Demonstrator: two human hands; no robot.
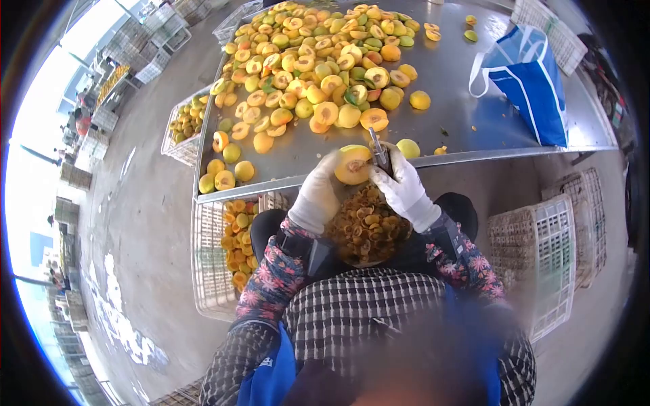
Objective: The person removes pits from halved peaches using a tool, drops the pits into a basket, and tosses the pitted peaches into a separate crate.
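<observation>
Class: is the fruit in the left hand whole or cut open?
Cut open: the fruit in the left hand shows exposed flesh around a darker centre.

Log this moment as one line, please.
left hand: holds cut fruit | right hand: holds metal tool | below: fruit pieces | table: fruit pile, blue bag

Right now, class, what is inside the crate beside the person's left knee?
Yellow-orange fruit shows inside the crate; whatever lies beneath the top layer is covered.
</observation>
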